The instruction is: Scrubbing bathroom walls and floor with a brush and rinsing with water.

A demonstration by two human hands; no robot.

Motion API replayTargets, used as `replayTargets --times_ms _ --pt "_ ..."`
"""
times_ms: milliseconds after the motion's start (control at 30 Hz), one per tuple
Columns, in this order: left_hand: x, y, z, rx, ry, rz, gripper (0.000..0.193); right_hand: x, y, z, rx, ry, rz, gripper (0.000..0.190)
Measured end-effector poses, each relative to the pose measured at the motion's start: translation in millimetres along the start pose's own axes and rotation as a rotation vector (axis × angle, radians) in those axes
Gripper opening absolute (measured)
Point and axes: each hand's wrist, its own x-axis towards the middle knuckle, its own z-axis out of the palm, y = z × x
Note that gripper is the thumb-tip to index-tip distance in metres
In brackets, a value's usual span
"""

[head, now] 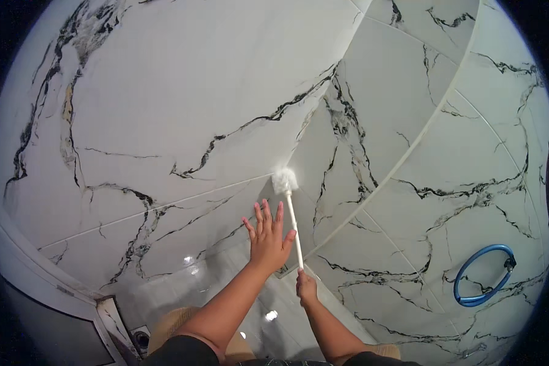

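Observation:
A white toilet brush (284, 180) with a long white handle points up and away from me. Its bristle head is at the corner where two marble-patterned tile walls meet. My right hand (306, 287) is closed around the lower end of the handle. My left hand (269, 238) is raised flat beside the handle, palm away and fingers spread, with nothing in it. Whether its fingertips touch the left tiled wall (187, 91) I cannot tell. The right wall (393, 59) of the corner has the same white tiles with dark veins.
A coiled blue hose (457, 279) hangs on the tiled wall to the right. At lower left stands a white-framed door (50, 274), with a floor drain (141, 338) near it. Shiny grey floor tiles (210, 274), with light glints on them, lie below my arms.

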Motion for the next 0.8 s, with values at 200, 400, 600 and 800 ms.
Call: replayTargets --times_ms 200,400,600,800 --pt "-3.5 -3.1 1.2 0.023 -0.034 -0.017 0.061 -4.6 -212.8 -22.8 0.516 -0.014 -0.485 0.037" --pt "1.8 5.2 8.6 -0.018 -0.016 -0.007 0.062 24.2 -25.9 -15.4 -0.342 0.149 -0.462 0.049" --pt "-1.8 6.3 -3.3 0.038 -0.054 0.024 0.062 39.3 -98.2 16.5 0.101 0.177 -0.533 0.048" --pt "2.7 7.3 -6.7 0.081 -0.042 0.036 0.061 21.1 -199.4 10.1 0.409 -0.026 -0.539 0.045"
